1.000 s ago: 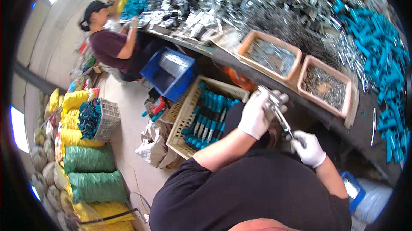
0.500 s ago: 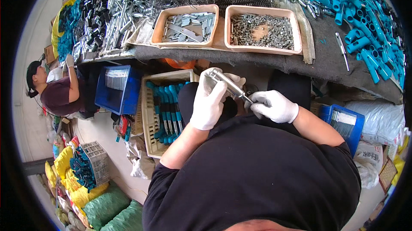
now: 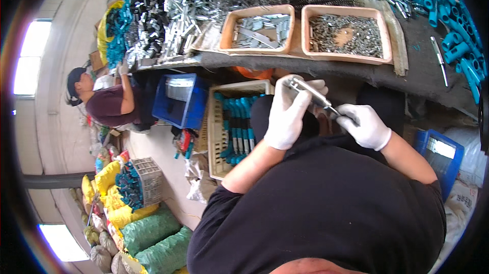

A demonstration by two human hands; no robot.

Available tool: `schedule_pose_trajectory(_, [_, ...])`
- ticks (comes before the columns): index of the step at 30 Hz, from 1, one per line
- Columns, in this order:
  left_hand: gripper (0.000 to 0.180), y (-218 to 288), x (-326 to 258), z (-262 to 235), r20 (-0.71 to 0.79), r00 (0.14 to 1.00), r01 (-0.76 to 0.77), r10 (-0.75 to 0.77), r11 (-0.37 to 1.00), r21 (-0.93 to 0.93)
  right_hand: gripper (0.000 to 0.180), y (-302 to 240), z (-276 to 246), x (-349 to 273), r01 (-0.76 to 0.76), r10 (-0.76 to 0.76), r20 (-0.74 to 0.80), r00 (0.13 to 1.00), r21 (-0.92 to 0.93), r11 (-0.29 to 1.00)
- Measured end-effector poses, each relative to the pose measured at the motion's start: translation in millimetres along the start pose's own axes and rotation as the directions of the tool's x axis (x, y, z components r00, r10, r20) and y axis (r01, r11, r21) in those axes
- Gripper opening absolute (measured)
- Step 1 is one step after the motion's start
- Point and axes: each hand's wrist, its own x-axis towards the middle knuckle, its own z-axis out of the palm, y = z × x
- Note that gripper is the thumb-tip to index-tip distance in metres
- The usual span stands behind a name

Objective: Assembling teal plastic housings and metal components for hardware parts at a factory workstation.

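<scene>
In a white glove, my left hand [image 3: 288,113] is closed around a silver metal tube [image 3: 317,97], which slants down to the right in front of my body. From the tube's lower end comes a thin metal rod [image 3: 334,111]. The fingers of my gloved right hand [image 3: 365,126] pinch this rod; its far end is hidden in them. Both hands are above my lap, just short of the workbench edge. Beyond them on the bench stand a tray of flat metal strips [image 3: 225,33] and a tray of small metal parts [image 3: 387,45].
A cream crate [image 3: 215,136] holds teal-handled tools at left, beside a blue bin [image 3: 189,102]. Another blue bin [image 3: 455,167] stands at right. Springs, metal parts and teal tubes [image 3: 453,39] cover the bench's far side. A co-worker [image 3: 109,103] sits at far left.
The view has shifted left, so everything appears further right. My hands keep their grip on the tube and rod, with little change between them.
</scene>
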Motion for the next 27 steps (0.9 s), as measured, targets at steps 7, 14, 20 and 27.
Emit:
schedule_pose_trajectory(7, [0.044, 11.4, 10.2, -18.1, 0.422, 0.907, 0.157, -0.008, 0.934, -0.32, 0.027, -7.0, -20.4, -5.4, -0.239, -0.014, 0.483, 0.876, 0.458, 0.856])
schedule_pose_trajectory(14, [0.03, 15.5, -1.0, 39.0, 0.007, 0.993, 0.114, -0.117, 0.978, 0.174, 0.017, 25.7, -7.7, -12.4, 0.215, -0.237, -0.126, 0.963, -0.169, 0.962])
schedule_pose_trajectory(20, [0.039, -0.3, -6.2, 40.6, 0.21, 0.971, 0.113, -0.116, 0.993, 0.028, 0.023, 5.1, -14.3, -24.0, -0.14, 0.075, 0.194, 0.978, 0.348, 0.927])
schedule_pose_trajectory(27, [0.052, -5.2, 12.5, 55.5, 0.186, 0.955, 0.259, -0.23, 0.954, -0.148, 0.031, 15.9, -7.6, -25.1, 0.088, -0.085, -0.03, 0.996, 0.114, 0.99])
